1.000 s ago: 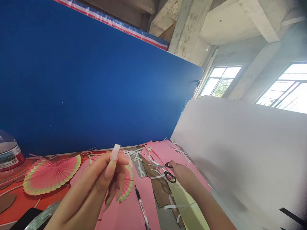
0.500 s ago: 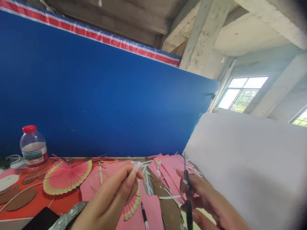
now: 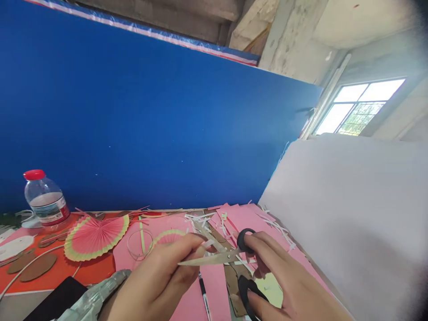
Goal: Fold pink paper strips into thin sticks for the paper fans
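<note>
Head view: left hand (image 3: 167, 272) low at centre, thumb and fingers closed in a pinch on a small white strip (image 3: 207, 244), its end poking out past the fingertips. Right hand (image 3: 284, 272) opposite, fingers curled round the scissors (image 3: 231, 255) – a digit through each black loop. Blades spread, pointing left; the lower one crosses in front of the left fingers, and the strip's end shows between the two. Whether metal touches paper, cannot tell.

Beneath the hands, pink paper (image 3: 217, 292), with a pen (image 3: 203, 292) lying on it just beside the left hand. Brown card (image 3: 236, 292) to the pen's right, then a pale yellow-green sheet (image 3: 273, 285), partly hidden by the right hand. White scraps (image 3: 200, 218) strewn behind. A second fan (image 3: 167, 236), pink with a yellowish rim, half covered by the left hand.

Leftward, on red (image 3: 100, 273): an open pleated fan (image 3: 96, 238) of like colours, brown discs (image 3: 38, 268), and a red-capped bottle (image 3: 48, 203) upright near the back. Nearer, a flat black object (image 3: 60, 298) beside crumpled clear plastic (image 3: 96, 296). Blue board (image 3: 150, 111) behind all – white panel (image 3: 351, 200) at right, window (image 3: 361, 107) above it
</note>
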`<state>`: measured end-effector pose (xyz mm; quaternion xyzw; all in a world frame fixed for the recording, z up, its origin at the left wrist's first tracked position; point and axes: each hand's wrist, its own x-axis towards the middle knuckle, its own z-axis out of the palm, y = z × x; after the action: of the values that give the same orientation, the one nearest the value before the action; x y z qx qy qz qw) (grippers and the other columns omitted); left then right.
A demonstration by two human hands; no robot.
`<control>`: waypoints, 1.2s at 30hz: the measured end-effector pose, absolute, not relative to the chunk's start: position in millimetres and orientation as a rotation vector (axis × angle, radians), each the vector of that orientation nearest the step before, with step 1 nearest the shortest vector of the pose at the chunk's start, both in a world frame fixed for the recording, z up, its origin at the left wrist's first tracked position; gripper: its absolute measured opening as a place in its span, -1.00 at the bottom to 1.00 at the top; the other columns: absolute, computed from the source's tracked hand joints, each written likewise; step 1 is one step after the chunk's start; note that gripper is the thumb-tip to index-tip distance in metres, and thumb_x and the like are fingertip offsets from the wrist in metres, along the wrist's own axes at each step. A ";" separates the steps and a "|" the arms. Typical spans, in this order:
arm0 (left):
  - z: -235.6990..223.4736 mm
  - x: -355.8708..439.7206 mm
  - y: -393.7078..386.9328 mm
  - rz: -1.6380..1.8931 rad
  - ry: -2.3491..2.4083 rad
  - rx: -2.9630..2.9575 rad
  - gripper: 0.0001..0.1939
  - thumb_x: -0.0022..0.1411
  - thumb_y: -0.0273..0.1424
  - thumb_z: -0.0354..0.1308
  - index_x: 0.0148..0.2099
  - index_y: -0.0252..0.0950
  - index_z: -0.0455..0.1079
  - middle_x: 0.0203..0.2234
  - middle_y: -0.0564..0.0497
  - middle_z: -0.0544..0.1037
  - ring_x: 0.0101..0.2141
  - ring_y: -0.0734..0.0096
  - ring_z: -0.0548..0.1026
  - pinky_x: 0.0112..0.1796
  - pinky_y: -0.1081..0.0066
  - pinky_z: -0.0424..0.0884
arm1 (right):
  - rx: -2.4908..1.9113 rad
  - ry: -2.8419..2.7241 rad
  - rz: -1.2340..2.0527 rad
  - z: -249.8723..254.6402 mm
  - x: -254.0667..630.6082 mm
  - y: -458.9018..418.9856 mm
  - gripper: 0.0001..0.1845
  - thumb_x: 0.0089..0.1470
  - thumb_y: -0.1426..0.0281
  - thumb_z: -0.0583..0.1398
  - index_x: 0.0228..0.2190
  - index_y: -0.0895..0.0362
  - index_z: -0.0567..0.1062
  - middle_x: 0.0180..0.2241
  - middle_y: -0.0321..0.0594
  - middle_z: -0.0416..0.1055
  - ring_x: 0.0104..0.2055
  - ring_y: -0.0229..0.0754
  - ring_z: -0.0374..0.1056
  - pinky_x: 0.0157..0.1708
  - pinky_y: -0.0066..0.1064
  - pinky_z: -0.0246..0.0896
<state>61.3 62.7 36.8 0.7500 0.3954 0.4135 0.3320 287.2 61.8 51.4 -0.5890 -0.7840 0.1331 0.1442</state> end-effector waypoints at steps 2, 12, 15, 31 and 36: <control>34.3 60.5 64.6 1.000 1.019 2.000 -0.78 0.36 -0.38 -0.13 -0.30 -0.20 0.30 -0.50 0.08 0.41 -0.50 0.45 0.31 -0.43 0.52 0.31 | -1.690 -2.232 0.369 51.1 285.5 60.9 -0.40 -0.02 0.38 0.11 0.11 0.04 0.33 0.14 -0.14 0.30 0.06 -0.02 0.35 0.01 -0.22 0.34; 25.6 71.5 57.9 1.125 1.055 1.658 -0.72 0.36 -0.32 -0.12 -0.40 -0.23 0.26 -0.47 0.06 0.31 -0.49 0.46 0.23 -0.45 0.48 0.26 | -1.503 -2.231 0.186 46.7 283.3 57.1 -0.53 0.01 0.49 0.09 0.00 0.00 0.33 0.05 -0.13 0.33 -0.19 -0.14 0.44 -0.45 -0.44 0.40; 24.8 73.3 58.1 1.162 1.096 1.565 -0.73 0.37 -0.28 -0.10 -0.37 -0.23 0.25 -0.50 0.10 0.27 -0.51 0.49 0.20 -0.46 0.48 0.22 | -1.507 -2.206 0.121 44.6 287.1 58.6 -0.54 0.01 0.47 0.09 0.00 0.00 0.30 0.03 -0.14 0.35 -0.12 -0.11 0.43 -0.39 -0.43 0.42; 35.5 73.7 61.4 1.066 1.093 1.692 -0.72 0.35 -0.27 -0.08 -0.40 -0.25 0.26 -0.51 0.09 0.29 -0.48 0.46 0.17 -0.43 0.45 0.17 | -1.657 -2.206 0.300 52.3 278.8 60.4 -0.55 -0.06 0.42 0.13 -0.06 0.01 0.37 0.12 -0.13 0.26 0.16 0.14 0.19 -0.31 -0.26 0.38; 30.9 68.8 66.0 0.915 1.036 1.753 -0.73 0.40 -0.32 -0.18 -0.35 -0.24 0.20 -0.46 0.08 0.26 -0.48 0.46 0.18 -0.44 0.45 0.18 | -1.591 -2.230 0.201 52.1 279.6 62.7 -0.64 -0.02 0.44 0.16 -0.12 0.02 0.38 0.01 -0.13 0.34 0.05 0.11 0.25 -0.22 -0.17 0.33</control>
<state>68.8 66.0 30.9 0.7055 0.4170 0.3682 0.4390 279.6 62.7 52.1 -0.5680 -0.7961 0.0716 0.1963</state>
